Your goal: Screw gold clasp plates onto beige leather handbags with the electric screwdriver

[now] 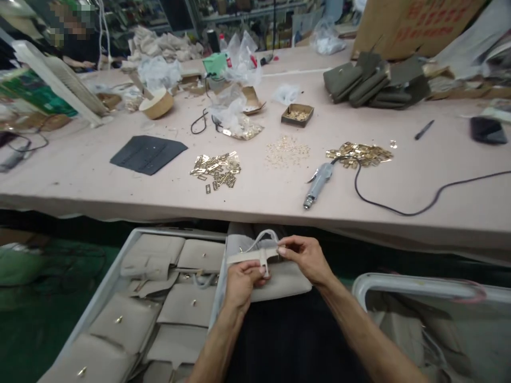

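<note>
A beige handbag (289, 280) lies on my lap, in front of the table edge. Across its top runs a pale strap (247, 258), with a looped handle (266, 232) rising behind it. My left hand (242, 284) is closed on the strap near its middle, thumb and fingers pinching a short hanging tab. At the strap's right end, my right hand (305, 258) pinches with thumb and index finger. Whether a small fitting sits between those fingertips cannot be made out. The bag's far side is partly hidden.
A crate (133, 239) of finished-looking beige bags stands at left, another white-rimmed crate (361, 282) at right. On the table lie an electric screwdriver (318, 183) with a cord, brass plates (217, 170), tiny screws (287, 151), more gold fittings (361, 154) and dark bags (371, 82).
</note>
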### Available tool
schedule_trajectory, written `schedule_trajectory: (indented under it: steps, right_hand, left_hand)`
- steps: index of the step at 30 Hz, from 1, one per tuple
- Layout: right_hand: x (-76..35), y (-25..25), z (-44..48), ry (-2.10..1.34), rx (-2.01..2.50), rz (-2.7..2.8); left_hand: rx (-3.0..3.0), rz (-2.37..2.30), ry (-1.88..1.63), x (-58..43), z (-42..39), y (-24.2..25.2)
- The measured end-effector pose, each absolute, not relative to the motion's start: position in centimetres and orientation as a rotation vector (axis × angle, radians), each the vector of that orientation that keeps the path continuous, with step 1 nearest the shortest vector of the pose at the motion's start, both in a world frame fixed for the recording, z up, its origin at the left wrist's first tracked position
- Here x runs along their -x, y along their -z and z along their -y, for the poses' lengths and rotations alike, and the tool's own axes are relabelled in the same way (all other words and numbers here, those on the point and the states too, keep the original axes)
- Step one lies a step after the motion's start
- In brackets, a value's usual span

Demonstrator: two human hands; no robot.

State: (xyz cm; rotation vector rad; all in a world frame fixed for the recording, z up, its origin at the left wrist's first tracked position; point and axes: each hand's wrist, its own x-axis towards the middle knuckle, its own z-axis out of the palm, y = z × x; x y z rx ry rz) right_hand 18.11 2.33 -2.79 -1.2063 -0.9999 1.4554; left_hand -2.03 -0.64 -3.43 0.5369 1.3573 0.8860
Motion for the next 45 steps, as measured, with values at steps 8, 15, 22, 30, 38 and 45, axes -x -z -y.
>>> schedule_trajectory:
  steps: [8,15,22,30,38,45]
  right_hand:
    - [-15.3,2.7,-1.4,-1.428,1.256,1.194]
    - [-15.2,3.5,-0.2,-1.191,1.359,1.682]
    - [-15.0,2.9,-0.4,-1.368,1.343,1.431]
    - [-13.4,3.1,-0.4,-1.393,1.348,1.326]
    - [-12.8,3.2,-0.2,-1.497,1.322,1.202]
    - [-12.9,3.6,0.1,-1.532,1.365,1.134]
  left_hand:
    - [-0.499,-1.346,-0.935,1.9,1.1,3.4]
    - [-0.514,-1.339,-0.929,2.2,1.4,3.6]
    - [-0.529,-1.322,-0.926,2.4,1.5,3.9]
    - [-0.541,-1.289,-0.919,2.8,1.7,3.8]
    - [-0.548,-1.249,-0.913,3.1,1.9,3.6]
    - [-0.523,-1.236,-0.908,3.1,2.0,3.3]
